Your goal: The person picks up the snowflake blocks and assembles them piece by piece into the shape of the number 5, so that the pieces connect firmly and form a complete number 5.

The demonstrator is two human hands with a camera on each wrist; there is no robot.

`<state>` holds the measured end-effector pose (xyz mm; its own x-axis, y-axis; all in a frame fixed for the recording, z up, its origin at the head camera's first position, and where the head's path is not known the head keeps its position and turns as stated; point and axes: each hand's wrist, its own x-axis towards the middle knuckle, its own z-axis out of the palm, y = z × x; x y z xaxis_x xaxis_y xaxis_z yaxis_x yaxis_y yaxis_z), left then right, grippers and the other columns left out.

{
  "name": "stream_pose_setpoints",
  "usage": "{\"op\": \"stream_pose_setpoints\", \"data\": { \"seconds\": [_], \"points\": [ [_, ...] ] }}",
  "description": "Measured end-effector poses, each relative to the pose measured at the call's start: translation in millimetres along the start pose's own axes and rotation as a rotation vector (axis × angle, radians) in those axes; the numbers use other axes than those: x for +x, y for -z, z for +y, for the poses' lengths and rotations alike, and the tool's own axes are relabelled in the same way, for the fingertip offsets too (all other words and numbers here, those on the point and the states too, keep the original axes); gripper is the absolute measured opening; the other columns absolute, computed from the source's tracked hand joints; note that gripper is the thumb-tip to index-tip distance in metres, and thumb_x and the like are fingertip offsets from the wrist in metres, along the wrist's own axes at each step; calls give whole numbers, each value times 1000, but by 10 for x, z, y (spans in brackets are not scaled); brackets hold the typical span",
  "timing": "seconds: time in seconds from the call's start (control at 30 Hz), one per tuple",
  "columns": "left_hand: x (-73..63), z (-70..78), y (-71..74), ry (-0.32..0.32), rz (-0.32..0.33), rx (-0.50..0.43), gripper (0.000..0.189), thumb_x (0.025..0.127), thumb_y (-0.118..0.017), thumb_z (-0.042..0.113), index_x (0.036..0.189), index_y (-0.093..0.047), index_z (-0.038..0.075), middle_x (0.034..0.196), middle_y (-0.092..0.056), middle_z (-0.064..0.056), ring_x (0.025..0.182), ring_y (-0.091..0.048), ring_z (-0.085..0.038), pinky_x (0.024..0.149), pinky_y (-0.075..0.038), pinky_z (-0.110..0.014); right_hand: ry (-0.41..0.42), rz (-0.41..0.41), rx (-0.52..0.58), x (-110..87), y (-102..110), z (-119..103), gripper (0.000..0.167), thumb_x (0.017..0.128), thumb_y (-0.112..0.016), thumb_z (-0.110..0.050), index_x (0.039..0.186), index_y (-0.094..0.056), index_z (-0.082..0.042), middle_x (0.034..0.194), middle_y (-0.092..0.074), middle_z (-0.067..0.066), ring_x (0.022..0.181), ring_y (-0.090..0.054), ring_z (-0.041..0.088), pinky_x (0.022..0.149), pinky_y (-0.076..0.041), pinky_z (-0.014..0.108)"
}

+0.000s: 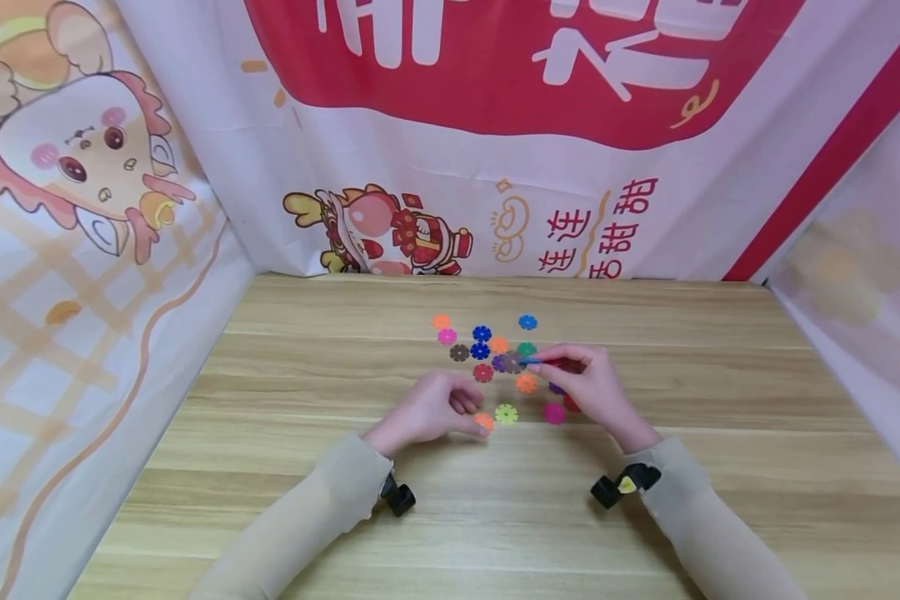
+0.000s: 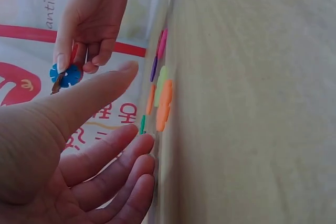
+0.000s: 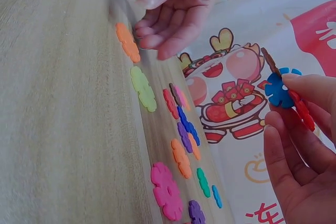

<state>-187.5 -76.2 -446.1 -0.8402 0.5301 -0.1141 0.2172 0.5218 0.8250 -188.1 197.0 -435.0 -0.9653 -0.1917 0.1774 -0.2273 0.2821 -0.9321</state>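
Note:
Several flower-shaped plastic discs joined together are pinched between the thumb and fingers of my right hand (image 1: 591, 385), held above the table. In the right wrist view the joined piece shows a blue disc (image 3: 276, 96) in the middle, a brown disc (image 3: 271, 62) slotted at one side and a red disc (image 3: 303, 113) at the other. My left hand (image 1: 431, 408) holds nothing, its thumb apart from its loosely bent fingers. Low over the table, it hovers beside an orange disc (image 1: 483, 422), which its thumb overlaps in the head view. A yellow-green disc (image 1: 506, 414) lies just right of that.
More loose discs lie scattered on the wooden table (image 1: 345, 350), among them a pink disc (image 1: 555, 413), a dark blue disc (image 1: 482, 333) and a light blue disc (image 1: 527, 322). A printed cloth (image 1: 420, 150) hangs behind the table's far edge.

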Motion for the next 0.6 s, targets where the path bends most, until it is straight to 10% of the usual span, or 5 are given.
{"op": "stream_pose_setpoints", "data": {
  "seconds": [0.6],
  "points": [
    [26, -13, -83, 40, -2, 131, 27, 76, -92, 20, 99, -77, 16, 88, -66, 7, 81, -60, -11, 75, -51, -30, -25, -10, -13, -18, 3, -44, 20, 94, -77, -21, 109, -78, -7, 108, -74, 8, 92, -68, 36, 78, -59, 42]
  ]
}}
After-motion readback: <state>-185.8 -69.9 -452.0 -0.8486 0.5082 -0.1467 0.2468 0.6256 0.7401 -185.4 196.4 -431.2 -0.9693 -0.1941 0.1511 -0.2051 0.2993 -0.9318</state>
